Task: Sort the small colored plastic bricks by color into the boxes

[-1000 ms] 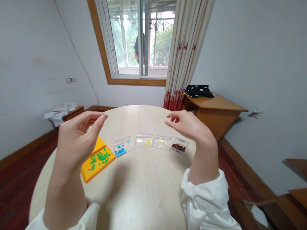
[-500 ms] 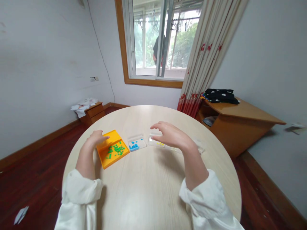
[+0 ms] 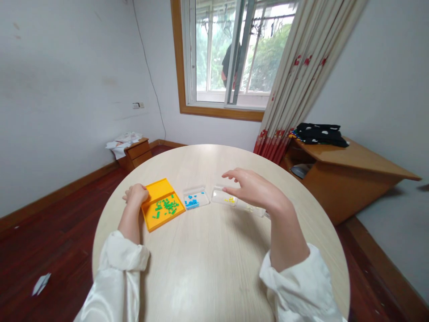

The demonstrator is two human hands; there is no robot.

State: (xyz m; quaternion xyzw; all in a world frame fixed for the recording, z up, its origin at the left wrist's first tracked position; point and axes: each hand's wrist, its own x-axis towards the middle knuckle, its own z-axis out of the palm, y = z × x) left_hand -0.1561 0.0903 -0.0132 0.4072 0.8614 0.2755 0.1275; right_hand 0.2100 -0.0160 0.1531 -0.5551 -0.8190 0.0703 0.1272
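An opened orange-yellow plastic box (image 3: 160, 190) sits on the left of the round table, small green block pieces (image 3: 169, 205) scattered in its near half. My left hand (image 3: 135, 196) rests against the box's left edge, its fingers loosely bent and a little apart, with nothing seen in them. Over the clear boxes at centre right hovers my right hand (image 3: 253, 188), thumb and fingers apart, holding nothing. Below its fingertips, a clear box (image 3: 219, 197) contains yellow pieces (image 3: 230, 200). Another clear box (image 3: 202, 201) contains blue pieces (image 3: 192, 202). Pale pieces (image 3: 253, 208) in a further clear container are partly covered by my right hand.
The pale wooden table (image 3: 194, 268) has a rounded edge. A brown desk (image 3: 362, 156) with folded black cloth (image 3: 321, 134) stands at right, beside a curtain (image 3: 301, 76). Papers lie on a small cabinet (image 3: 139, 152) at left. A person (image 3: 229, 65) shows beyond the window.
My left hand's thumb has drawn back from over the orange-yellow box to its left edge. My right hand stays raised and open. The whole view has shifted slightly.
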